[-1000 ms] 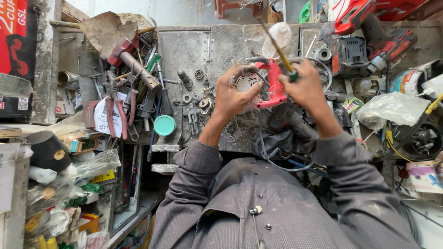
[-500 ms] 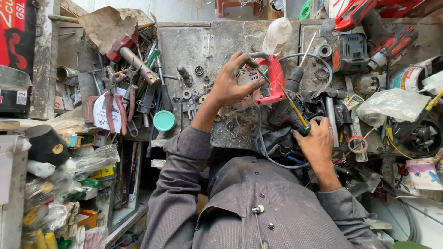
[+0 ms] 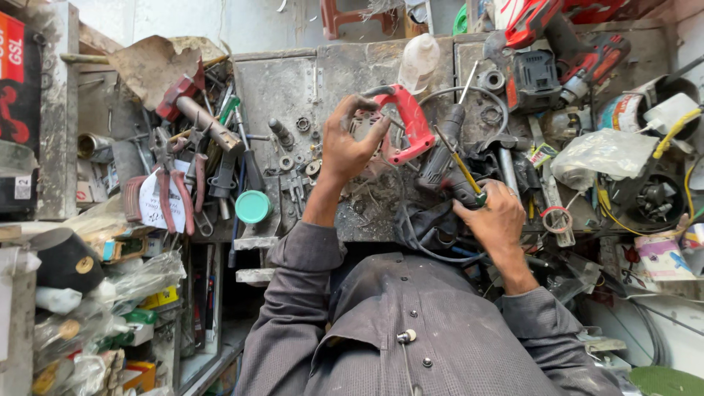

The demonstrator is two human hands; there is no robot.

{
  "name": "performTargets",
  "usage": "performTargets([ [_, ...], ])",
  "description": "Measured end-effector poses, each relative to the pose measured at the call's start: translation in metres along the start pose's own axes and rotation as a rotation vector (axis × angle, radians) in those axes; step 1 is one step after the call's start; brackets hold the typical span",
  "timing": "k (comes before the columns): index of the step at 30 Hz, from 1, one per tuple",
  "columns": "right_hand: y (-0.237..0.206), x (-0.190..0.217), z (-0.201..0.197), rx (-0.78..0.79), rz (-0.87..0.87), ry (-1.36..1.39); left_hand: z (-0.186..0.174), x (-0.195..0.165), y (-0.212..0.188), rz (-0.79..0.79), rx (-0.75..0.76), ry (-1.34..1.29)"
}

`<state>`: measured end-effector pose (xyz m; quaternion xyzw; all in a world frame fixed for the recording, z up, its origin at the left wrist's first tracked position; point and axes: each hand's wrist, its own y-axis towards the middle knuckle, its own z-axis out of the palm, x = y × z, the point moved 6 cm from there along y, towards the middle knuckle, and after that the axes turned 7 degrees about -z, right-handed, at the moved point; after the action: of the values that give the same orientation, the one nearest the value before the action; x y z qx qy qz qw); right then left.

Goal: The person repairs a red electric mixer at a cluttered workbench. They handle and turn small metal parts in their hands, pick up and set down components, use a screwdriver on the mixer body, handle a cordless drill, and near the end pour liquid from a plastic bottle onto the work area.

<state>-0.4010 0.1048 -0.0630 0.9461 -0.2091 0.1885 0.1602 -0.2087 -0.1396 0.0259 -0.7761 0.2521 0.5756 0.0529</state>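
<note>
My left hand [image 3: 350, 143] grips the opened body of a power tool with a red handle [image 3: 408, 125] on the grimy metal workbench [image 3: 293, 88]. My right hand [image 3: 499, 220] is lower and to the right, closed around a screwdriver [image 3: 460, 163] with a yellow and green grip; its thin shaft points up and left toward the tool. A dark motor part [image 3: 444, 158] of the tool lies between the two hands. A black cable [image 3: 425, 242] loops near my lap.
Pliers, wrenches and a hammer [image 3: 198, 121] crowd the left of the bench, beside a teal lid [image 3: 254, 206]. A white plastic bottle [image 3: 419, 62] stands at the back. Red and black power tools [image 3: 557, 59] and a clear bag [image 3: 605, 154] fill the right. Shelves of packets lie lower left.
My right hand came down from beside the red handle toward my lap with the screwdriver, then shifted slightly. My left hand stayed on the tool.
</note>
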Motion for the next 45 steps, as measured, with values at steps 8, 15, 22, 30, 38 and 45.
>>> performTargets([
  [8,0.006,-0.006,-0.040,-0.032,-0.055,-0.003,-0.011,0.011,-0.006,-0.033,-0.112,-0.051],
  [15,0.014,-0.030,-0.052,-0.006,-0.108,-0.107,0.003,0.003,-0.018,-0.077,-0.337,0.012],
  [22,0.021,-0.045,-0.035,0.024,-0.135,-0.141,0.013,-0.006,-0.019,-0.027,-0.548,0.075],
  [30,0.021,-0.032,-0.039,-0.066,-0.209,-0.164,0.011,-0.008,-0.005,0.080,-0.186,0.246],
  [38,-0.020,0.008,-0.026,0.224,0.177,0.492,0.010,-0.024,0.005,0.339,0.232,0.407],
  [45,-0.051,0.035,-0.001,0.435,0.288,0.886,0.006,-0.034,0.003,0.386,0.330,0.614],
])
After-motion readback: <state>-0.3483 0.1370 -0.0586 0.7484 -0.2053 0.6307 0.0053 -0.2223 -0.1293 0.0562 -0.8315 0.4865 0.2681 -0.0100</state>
